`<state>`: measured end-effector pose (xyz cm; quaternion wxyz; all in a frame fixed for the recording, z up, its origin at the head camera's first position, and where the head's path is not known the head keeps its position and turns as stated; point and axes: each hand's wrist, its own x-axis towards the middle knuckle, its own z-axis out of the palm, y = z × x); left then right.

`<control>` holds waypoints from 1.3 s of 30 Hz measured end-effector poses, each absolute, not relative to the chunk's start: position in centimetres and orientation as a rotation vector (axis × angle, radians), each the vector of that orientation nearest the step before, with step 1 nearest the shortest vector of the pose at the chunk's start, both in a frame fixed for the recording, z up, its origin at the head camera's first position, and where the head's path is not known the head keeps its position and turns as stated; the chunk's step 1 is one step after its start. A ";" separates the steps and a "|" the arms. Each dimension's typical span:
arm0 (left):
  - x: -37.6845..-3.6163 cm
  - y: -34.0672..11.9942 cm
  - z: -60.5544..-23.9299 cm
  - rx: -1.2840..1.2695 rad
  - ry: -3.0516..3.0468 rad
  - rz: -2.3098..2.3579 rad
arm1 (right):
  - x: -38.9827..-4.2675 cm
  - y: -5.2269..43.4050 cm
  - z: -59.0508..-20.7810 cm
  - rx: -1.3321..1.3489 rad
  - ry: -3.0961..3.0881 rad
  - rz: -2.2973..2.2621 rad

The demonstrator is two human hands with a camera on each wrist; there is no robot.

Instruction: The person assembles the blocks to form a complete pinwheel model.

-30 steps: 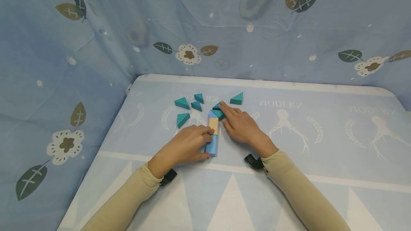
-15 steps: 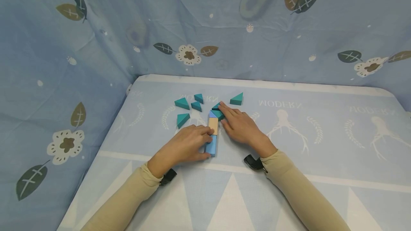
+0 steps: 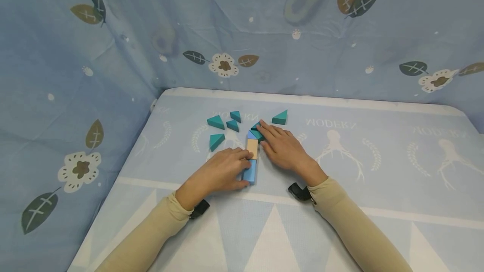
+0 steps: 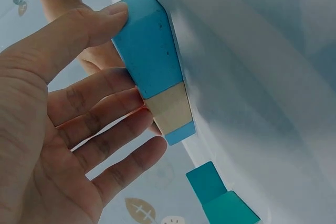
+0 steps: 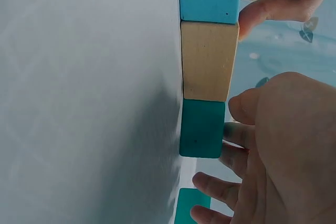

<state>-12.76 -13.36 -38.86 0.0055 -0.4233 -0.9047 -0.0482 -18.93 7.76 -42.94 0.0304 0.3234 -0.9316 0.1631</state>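
A row of blocks lies on the table: a blue block (image 3: 250,175) at the near end, a plain wooden block (image 3: 252,149) beyond it, then a small blue triangular block (image 3: 251,135). My left hand (image 3: 226,170) rests along the row's left side. Its thumb touches the near end of the blue block; the fingertips touch the blue and wooden blocks. My right hand (image 3: 284,148) lies at the far end, its fairly straight fingers on and beside a teal triangular block (image 3: 257,135) and a darker one (image 3: 256,126). Those fingers partly cover both triangles.
Beyond the left hand are loose teal triangular blocks (image 3: 216,122), (image 3: 217,141) and two smaller, darker triangles (image 3: 235,116). Another teal triangle (image 3: 280,117) lies beyond the right hand. A patterned blue curtain (image 3: 242,28) hangs behind the table (image 3: 378,146).
The head view has shifted very slightly. Both hands and all the blocks keep their places.
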 end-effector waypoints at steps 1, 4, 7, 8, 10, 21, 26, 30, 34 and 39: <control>-12.7 -13.3 -38.9 -1.327 -2.832 -0.155 | -18.9 7.8 -43.0 0.998 -2.872 0.505; -12.7 -13.3 -38.9 -1.324 -2.832 -0.172 | -18.9 7.8 -43.0 0.998 -2.877 0.505; -12.6 -13.3 -38.9 -1.315 -2.840 -0.189 | -18.8 7.8 -43.0 1.001 -2.880 0.504; -12.6 -13.3 -38.9 -1.312 -2.843 -0.194 | -18.8 7.8 -42.9 1.004 -2.880 0.504; -12.6 -13.4 -38.9 -1.307 -2.850 -0.204 | -18.8 7.7 -42.9 1.010 -2.875 0.509; -12.7 -13.6 -39.0 -1.315 -2.849 -0.266 | -18.7 7.5 -42.8 1.039 -2.857 0.509; -12.7 -13.7 -39.1 -1.316 -2.836 -0.269 | -18.7 7.5 -42.9 1.045 -2.858 0.512; -12.8 -13.6 -39.1 -1.314 -2.826 -0.254 | -18.7 7.5 -42.8 1.045 -2.864 0.513; -12.7 -13.6 -39.0 -1.309 -2.823 -0.238 | -18.6 7.4 -42.7 1.041 -2.864 0.511; -12.7 -13.5 -38.9 -1.308 -2.825 -0.234 | -18.6 7.4 -42.6 1.036 -2.847 0.512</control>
